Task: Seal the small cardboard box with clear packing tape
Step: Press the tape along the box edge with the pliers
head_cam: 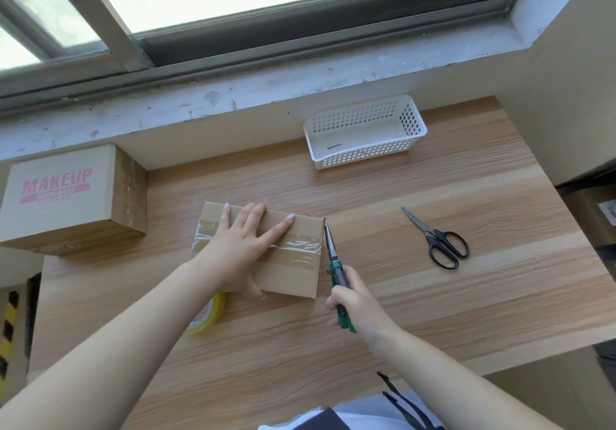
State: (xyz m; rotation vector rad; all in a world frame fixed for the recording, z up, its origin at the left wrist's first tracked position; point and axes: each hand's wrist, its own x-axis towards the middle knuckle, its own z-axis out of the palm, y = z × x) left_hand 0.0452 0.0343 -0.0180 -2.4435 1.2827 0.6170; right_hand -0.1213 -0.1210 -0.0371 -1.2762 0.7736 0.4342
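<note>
Small cardboard box (pixel 286 263) lying flat on wooden table (pixel 433 313), left of centre. Clear packing tape strip (pixel 296 246) already laid across top seam, running left to right and wrinkled toward right edge. Left hand (pixel 243 246) pressed flat on lid, fingers spread wide, pinning box down. Right hand (pixel 353 303) wrapped around green-handled cutter (pixel 333 263), dark blade tip just beside box's far right corner. Yellowish tape roll (pixel 213 313) partly hidden under left forearm, near box's near-left corner. Black scissors (pixel 436 239) lying unused, well to right. Judged: sealing largely done; trimming tape at right edge and smoothing wrinkles probably left. Side flaps' state not visible.
</note>
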